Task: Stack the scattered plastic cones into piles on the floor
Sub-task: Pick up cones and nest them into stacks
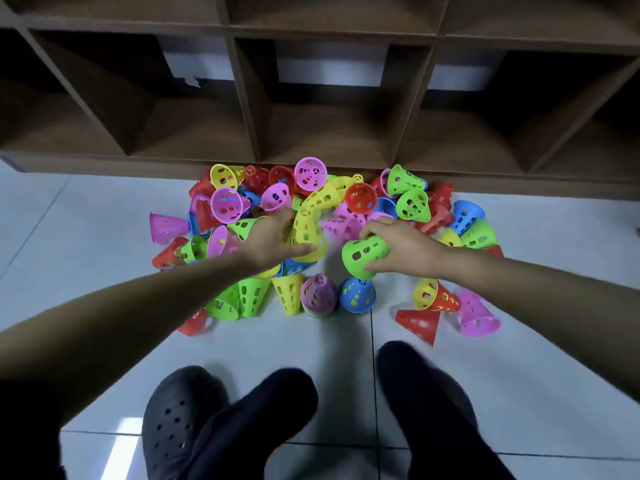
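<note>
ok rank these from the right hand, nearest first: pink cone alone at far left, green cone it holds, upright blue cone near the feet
1. green cone, held in the right hand itself.
2. blue cone, upright just below that hand, toward the feet.
3. pink cone, on its side at the pile's far left edge.

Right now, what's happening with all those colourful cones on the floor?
A person is tidying a heap of plastic cones on the tiled floor beside a wooden shelf. Their left hand grips a nested stack of yellow cones, and their right hand holds a single green cone. A purple cone and a blue cone stand upright nearer the person.
</note>
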